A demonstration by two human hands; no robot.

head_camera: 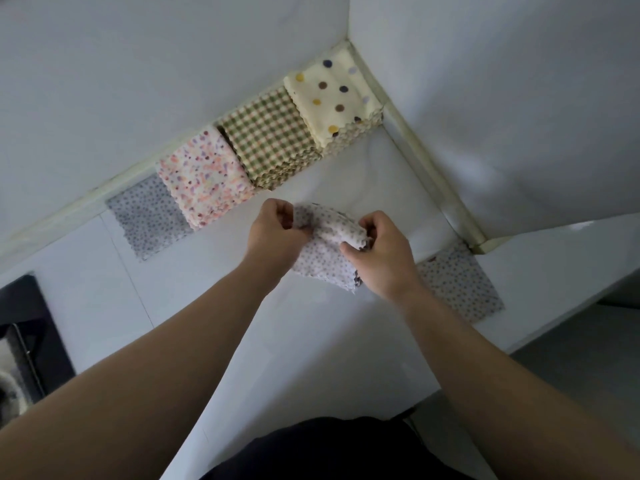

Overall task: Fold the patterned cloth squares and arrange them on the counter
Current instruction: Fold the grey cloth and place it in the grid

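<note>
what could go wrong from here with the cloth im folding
1. The dotted cloth is bunched between the left hand and right hand, so the fold may come out crooked.
2. The spare cloth lies near the edge of the counter, by the right forearm; a brush could push it off.
3. The checked stack is tall; a nudge might spill it.

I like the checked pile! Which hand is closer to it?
Left. The left hand grips the dotted cloth just in front of the checked pile; the right hand is farther right.

Plain white walls meet in a corner — grey floor below.
</note>
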